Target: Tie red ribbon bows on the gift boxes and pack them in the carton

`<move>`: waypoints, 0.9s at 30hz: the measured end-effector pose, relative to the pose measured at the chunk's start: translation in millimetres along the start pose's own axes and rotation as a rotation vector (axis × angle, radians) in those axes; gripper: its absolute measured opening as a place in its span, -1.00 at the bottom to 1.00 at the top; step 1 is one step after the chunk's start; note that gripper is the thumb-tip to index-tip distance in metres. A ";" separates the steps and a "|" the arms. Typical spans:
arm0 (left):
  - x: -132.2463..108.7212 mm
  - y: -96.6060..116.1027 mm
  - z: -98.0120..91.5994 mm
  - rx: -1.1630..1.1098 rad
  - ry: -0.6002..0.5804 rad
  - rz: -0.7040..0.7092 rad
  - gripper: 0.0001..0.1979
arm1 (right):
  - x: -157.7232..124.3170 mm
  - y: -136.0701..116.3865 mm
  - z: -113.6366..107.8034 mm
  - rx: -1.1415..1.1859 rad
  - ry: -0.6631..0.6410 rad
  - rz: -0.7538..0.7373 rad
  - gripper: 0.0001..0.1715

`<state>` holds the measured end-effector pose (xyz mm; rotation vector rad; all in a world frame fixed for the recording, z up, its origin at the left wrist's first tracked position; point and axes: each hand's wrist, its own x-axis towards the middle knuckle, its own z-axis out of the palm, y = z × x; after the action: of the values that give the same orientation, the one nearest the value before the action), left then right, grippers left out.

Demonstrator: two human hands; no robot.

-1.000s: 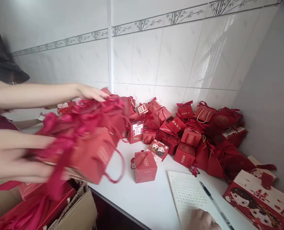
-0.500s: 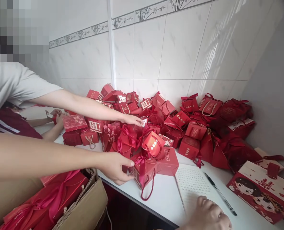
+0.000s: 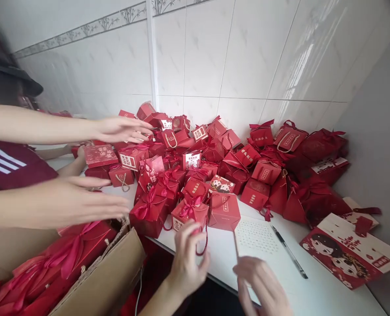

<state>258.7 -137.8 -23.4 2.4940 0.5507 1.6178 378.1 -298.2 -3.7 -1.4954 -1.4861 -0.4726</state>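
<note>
My left hand (image 3: 188,259) is at the table's front edge, fingers curved and thumb apart. It is at the dark red cord handle of a small red gift box (image 3: 190,210) with a ribbon bow; the cord loop shows between thumb and fingers, with no firm hold visible. To the right, my right hand (image 3: 263,283) hovers blurred over the lower part of a handwritten notebook (image 3: 255,235), fingers bent and thumb apart, with nothing visible in it. A plain red gift box (image 3: 224,210) stands beside the bowed one, and another bowed red box (image 3: 150,213) is to the left.
Another person's two hands (image 3: 99,204) reach in from the left, open. A cardboard carton (image 3: 105,272) of red boxes is at lower left. Red gift boxes (image 3: 214,149) are heaped along the tiled wall. A pen (image 3: 290,252) and a red-and-white gift bag (image 3: 349,252) lie at right.
The other person's hands have drawn back left, away from the boxes. My left hand has come into view at the bowed box. My right hand has moved slightly left. The view has shifted.
</note>
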 end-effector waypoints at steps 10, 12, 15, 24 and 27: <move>12.1 -21.3 19.9 -0.096 -0.033 -0.492 -0.10 | 25.2 18.3 34.4 0.035 -0.121 0.102 -0.84; 12.7 -19.9 21.1 -0.135 -0.083 -0.577 -0.08 | 16.9 22.0 44.3 0.063 -0.109 0.135 -0.82; 11.4 -23.4 14.6 -0.225 -0.195 -0.668 -0.06 | 3.8 30.9 51.8 0.100 -0.088 0.214 -0.80; 2.7 -48.8 -34.0 -0.693 -0.672 -0.372 -0.13 | -0.4 39.5 47.6 0.292 -0.044 0.560 -0.62; -0.5 -47.5 -42.0 -0.866 -0.692 -0.455 -0.16 | 3.6 36.9 43.6 0.346 -0.033 0.602 -0.57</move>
<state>209.4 -98.0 -20.0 1.8661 0.2107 0.5529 398.2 -254.3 -34.4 -1.5723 -1.0006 0.1634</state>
